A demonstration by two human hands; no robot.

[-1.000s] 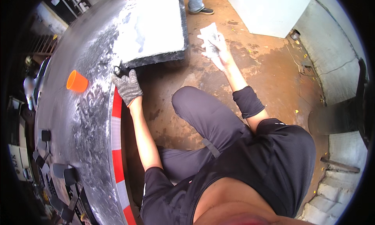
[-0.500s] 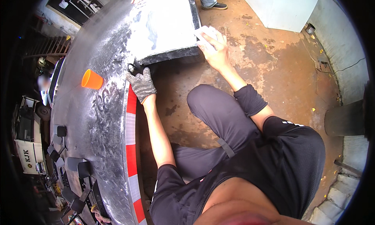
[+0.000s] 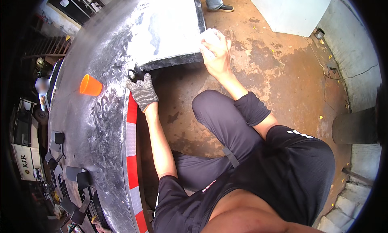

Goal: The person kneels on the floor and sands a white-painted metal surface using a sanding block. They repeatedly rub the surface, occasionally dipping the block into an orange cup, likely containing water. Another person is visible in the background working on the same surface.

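My left hand [image 3: 142, 91], in a grey knitted glove, rests on the edge of a dark, scuffed metal surface [image 3: 107, 120]. Its fingers lie over the rim and the thumb stands apart, beside a small black loop [image 3: 131, 73]. My bare right hand [image 3: 218, 53] is closed around a pale folded sheet or pad [image 3: 209, 35], whose exact kind I cannot make out. It is at the right edge of a raised panel [image 3: 169, 35] with a glaring white top and black sides. An orange cup [image 3: 91, 85] stands on the metal, left of my gloved hand.
Red and white reflective tape [image 3: 132, 146] runs along the metal's near edge. A person's shoe [image 3: 222, 8] shows beyond the panel. A white cabinet-like block [image 3: 287, 10], a small can [image 3: 319, 33] and a dark cylinder [image 3: 353, 126] stand on the right. Black brackets [image 3: 76, 174] lie lower left.
My right hand has turned, its fingers folding more around the pale sheet at the panel's edge. My left hand stays on the rim. Another person's hand at the top has left the view.
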